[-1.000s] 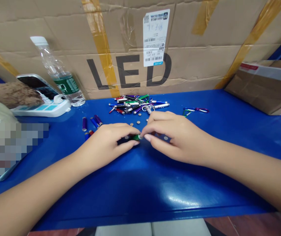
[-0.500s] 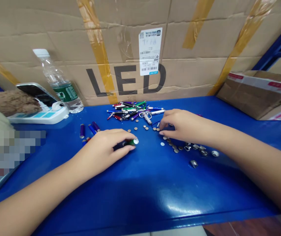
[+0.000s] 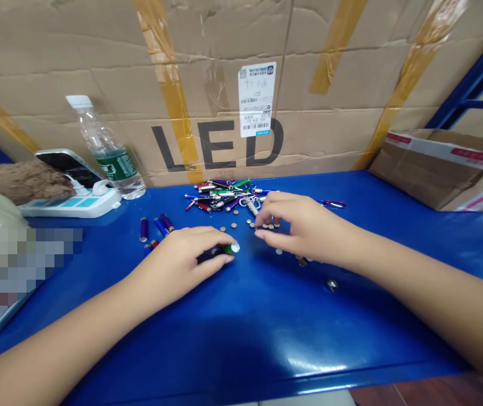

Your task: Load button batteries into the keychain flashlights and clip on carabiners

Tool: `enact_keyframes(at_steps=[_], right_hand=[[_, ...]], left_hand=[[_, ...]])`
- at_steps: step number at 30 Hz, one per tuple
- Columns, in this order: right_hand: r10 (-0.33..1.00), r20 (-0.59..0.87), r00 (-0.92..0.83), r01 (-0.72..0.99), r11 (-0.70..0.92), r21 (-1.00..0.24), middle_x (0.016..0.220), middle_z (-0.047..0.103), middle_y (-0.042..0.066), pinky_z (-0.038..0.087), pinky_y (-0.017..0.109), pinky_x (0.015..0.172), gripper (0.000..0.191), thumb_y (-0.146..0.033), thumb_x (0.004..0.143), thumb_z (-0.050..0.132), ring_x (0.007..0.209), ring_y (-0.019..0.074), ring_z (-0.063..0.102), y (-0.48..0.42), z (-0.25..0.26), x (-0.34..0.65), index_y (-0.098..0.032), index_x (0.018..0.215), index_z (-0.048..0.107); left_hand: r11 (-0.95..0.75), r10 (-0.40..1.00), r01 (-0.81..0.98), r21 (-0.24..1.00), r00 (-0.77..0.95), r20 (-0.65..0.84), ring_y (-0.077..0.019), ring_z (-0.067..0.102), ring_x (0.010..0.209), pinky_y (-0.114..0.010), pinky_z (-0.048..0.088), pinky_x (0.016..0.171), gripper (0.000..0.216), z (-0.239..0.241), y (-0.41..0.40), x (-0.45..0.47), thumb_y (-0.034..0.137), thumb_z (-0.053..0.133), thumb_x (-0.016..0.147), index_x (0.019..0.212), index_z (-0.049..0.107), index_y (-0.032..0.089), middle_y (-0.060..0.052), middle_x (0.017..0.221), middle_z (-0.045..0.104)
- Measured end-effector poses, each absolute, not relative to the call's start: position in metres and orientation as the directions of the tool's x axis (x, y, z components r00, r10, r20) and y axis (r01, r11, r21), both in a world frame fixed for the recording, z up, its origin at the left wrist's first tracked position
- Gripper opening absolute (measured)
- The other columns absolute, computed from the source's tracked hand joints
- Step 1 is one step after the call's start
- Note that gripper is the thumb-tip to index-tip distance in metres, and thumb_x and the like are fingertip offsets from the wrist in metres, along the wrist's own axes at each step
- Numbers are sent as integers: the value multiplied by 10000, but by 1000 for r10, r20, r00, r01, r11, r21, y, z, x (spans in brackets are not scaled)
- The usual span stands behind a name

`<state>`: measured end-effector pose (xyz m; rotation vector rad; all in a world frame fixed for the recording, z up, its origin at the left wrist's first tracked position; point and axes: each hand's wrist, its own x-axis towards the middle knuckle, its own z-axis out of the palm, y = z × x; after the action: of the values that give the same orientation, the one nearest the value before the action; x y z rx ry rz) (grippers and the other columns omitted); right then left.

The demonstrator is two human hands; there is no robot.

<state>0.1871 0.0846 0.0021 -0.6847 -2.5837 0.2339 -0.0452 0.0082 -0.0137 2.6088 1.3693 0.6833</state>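
Between thumb and fingers, my left hand (image 3: 182,256) grips a green flashlight tube (image 3: 229,248), its pale round end turned to the right. My right hand (image 3: 294,225) is closed in a pinch on a small button cell (image 3: 257,228), mostly hidden by the fingertips. It hovers a short way right of the tube. Loose button cells (image 3: 233,225) lie scattered behind and beneath the right hand. Past them is a heap of coloured keychain flashlights (image 3: 220,194) with clips. Several purple, blue and red tubes (image 3: 144,229) lie behind my left hand.
A shiny metal piece (image 3: 332,285) lies on the blue table (image 3: 241,338) below my right wrist. At the back left stand a water bottle (image 3: 117,163) and a white power strip (image 3: 76,203) with a phone (image 3: 70,169). A cardboard box (image 3: 431,169) sits at the right.
My right hand has moved left from the button cells toward the green tube, fingers pinched. My left hand keeps its hold on the tube. The view has tilted slightly.
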Motion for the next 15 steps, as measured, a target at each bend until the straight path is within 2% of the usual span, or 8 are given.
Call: enact_keyframes(at_steps=[2, 5, 11, 15], right_hand=[[412, 485, -772, 301, 908, -292, 888, 637, 61, 461, 289, 774, 88, -233, 862, 614, 849, 165, 588, 76, 3, 183, -160, 878, 661], [339, 548, -765, 202, 934, -296, 873, 623, 57, 462, 274, 769, 83, -228, 875, 615, 844, 153, 580, 65, 1, 179, -162, 901, 659], [292, 594, -750, 136, 946, -293, 881, 631, 59, 468, 259, 774, 83, -217, 887, 617, 846, 142, 595, 59, -9, 173, -155, 910, 667], [310, 573, -759, 176, 945, -277, 912, 656, 65, 466, 274, 775, 174, -278, 884, 625, 862, 159, 602, 62, -7, 174, -154, 999, 667]], left_hand=[[-586, 805, 745, 318, 490, 335, -161, 680, 896, -247, 516, 804, 172, -13, 8, -44, 267, 583, 894, 1026, 687, 229, -10, 985, 728], [-589, 804, 729, 348, 488, 339, -149, 675, 862, -227, 508, 770, 157, -12, 5, -41, 254, 583, 897, 1014, 683, 221, -8, 958, 725], [-597, 800, 704, 383, 487, 351, -127, 670, 856, -199, 496, 770, 130, -10, 2, -37, 243, 588, 901, 983, 686, 221, 11, 946, 723], [-599, 797, 707, 377, 481, 365, -121, 671, 840, -192, 499, 762, 124, -11, 4, -38, 248, 596, 896, 972, 689, 218, 16, 927, 724]])
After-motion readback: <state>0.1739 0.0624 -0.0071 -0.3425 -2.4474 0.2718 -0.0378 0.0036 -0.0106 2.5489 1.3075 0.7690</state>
